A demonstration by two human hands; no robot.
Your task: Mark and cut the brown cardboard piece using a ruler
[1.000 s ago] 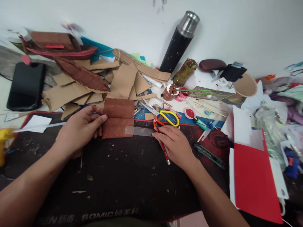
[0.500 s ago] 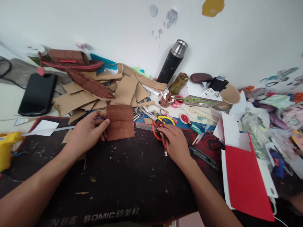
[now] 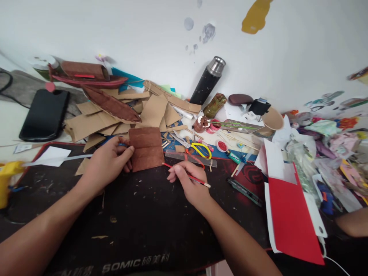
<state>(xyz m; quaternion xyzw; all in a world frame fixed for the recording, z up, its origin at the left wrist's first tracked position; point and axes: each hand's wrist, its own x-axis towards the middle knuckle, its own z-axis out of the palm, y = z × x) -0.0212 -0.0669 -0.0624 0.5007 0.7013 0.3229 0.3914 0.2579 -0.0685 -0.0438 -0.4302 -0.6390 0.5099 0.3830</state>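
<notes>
A brown-painted cardboard square [image 3: 147,150], creased across its middle, is gripped at its left edge by my left hand [image 3: 105,159], thumb on top. My right hand [image 3: 191,184] closes around a red pencil [image 3: 201,182]. Its point is at the square's lower right corner; whether it touches the card I cannot tell. Just beyond my right hand are a clear ruler [image 3: 211,162] and scissors [image 3: 201,149] with yellow and orange handles.
Cardboard scraps [image 3: 94,122] pile behind the square, with a brown boat hull [image 3: 112,103] on top. A model boat [image 3: 86,78], phone [image 3: 44,115], thermos [image 3: 207,82], paint jar [image 3: 201,123], cutter knife [image 3: 244,191], yellow glue gun [image 3: 8,178] and red sheet [image 3: 296,218] surround the black mat [image 3: 138,222].
My right hand has come left and nearer to the square. The pencil has swung from nearly upright to slanting, its point now at the card. My left hand keeps its hold.
</notes>
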